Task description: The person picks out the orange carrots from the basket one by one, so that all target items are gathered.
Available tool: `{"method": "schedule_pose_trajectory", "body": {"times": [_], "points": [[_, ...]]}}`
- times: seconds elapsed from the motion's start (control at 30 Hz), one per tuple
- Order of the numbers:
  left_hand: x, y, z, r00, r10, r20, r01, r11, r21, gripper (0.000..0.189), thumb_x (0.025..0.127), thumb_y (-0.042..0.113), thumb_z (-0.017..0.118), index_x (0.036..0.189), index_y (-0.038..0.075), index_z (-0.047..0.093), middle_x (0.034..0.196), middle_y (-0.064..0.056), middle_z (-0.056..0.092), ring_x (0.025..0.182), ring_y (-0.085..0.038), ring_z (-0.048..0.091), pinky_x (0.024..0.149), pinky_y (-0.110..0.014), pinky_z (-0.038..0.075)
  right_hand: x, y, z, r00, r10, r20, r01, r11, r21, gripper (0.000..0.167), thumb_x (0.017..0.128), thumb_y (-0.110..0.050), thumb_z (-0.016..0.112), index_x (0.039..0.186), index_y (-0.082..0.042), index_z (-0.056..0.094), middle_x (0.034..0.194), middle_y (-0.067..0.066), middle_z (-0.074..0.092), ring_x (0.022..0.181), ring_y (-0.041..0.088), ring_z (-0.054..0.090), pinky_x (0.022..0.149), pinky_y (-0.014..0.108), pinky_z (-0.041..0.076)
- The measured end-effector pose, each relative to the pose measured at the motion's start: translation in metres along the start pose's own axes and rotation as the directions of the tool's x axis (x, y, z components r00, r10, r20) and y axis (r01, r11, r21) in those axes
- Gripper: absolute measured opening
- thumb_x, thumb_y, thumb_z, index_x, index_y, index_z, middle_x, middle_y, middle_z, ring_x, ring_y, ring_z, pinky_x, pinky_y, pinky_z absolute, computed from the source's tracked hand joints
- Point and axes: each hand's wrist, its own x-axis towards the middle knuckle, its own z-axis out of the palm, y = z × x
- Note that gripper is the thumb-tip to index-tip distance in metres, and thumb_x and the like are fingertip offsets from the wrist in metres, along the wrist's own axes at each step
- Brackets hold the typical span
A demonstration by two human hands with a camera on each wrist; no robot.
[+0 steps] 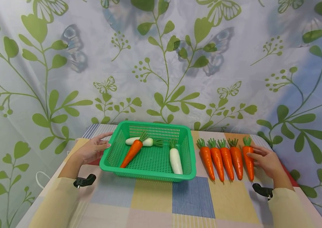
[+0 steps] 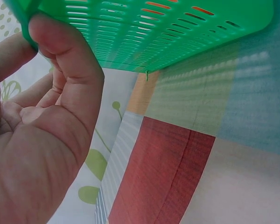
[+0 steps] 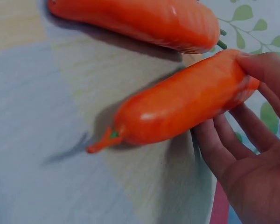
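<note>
My left hand (image 1: 91,151) is at the left side of a green plastic basket (image 1: 149,172); in the left wrist view its thumb and a finger pinch the basket rim (image 2: 23,21). Inside the basket lie an orange carrot (image 1: 132,154) and two white radishes, one radish (image 1: 176,161) at the right and another radish (image 1: 132,141) partly under the carrot. On the right, my right hand (image 1: 267,161) holds the rightmost carrot (image 1: 248,161) of a row, thumb on top near its leafy end and fingers at its far side. In the right wrist view this carrot (image 3: 177,105) slants, its tip close over the cloth.
Several more carrots (image 1: 218,160) lie side by side between the basket and my right hand, green tops toward the back. A checked cloth (image 1: 149,196) covers the table. Behind hangs a curtain (image 1: 178,79) with leaves and butterflies. A white cable (image 1: 37,179) loops at the left.
</note>
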Motion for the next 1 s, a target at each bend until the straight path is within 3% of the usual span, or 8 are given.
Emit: {"method": "schedule_pose_trajectory", "body": {"times": [0.3, 0.8, 1.0], "points": [[-0.001, 0.002, 0.003, 1.0, -0.007, -0.017, 0.007, 1.0, 0.004, 0.076, 0.105, 0.015, 0.059, 0.165, 0.014, 0.014, 0.128, -0.005, 0.067, 0.108, -0.018, 0.072, 0.092, -0.04, 0.061, 0.011, 0.004, 0.0, 0.999, 0.018, 0.043, -0.018, 1.0, -0.006, 0.085, 0.098, -0.038, 0.07, 0.158, 0.004, 0.029, 0.156, 0.037, 0.034, 0.087, -0.009, 0.065, 0.082, 0.028, 0.063], [-0.001, 0.001, 0.002, 0.999, -0.024, -0.031, 0.024, 1.0, 0.006, 0.073, 0.105, 0.014, 0.058, 0.165, 0.016, 0.017, 0.131, -0.005, 0.066, 0.109, -0.019, 0.072, 0.093, -0.042, 0.061, 0.011, -0.002, 0.001, 0.997, 0.035, 0.069, -0.03, 0.997, -0.072, 0.083, 0.098, -0.039, 0.069, 0.157, 0.004, 0.03, 0.156, 0.038, 0.034, 0.089, -0.009, 0.063, 0.083, 0.027, 0.062], [0.0, 0.0, 0.002, 0.999, -0.02, -0.03, 0.02, 1.0, 0.003, 0.074, 0.104, 0.014, 0.059, 0.165, 0.016, 0.016, 0.13, -0.006, 0.066, 0.108, -0.019, 0.072, 0.092, -0.042, 0.061, 0.011, -0.002, 0.0, 0.996, 0.06, 0.061, -0.054, 0.993, -0.108, 0.085, 0.097, -0.043, 0.069, 0.158, 0.003, 0.031, 0.156, 0.038, 0.035, 0.096, 0.002, 0.068, 0.085, 0.03, 0.062]]}}
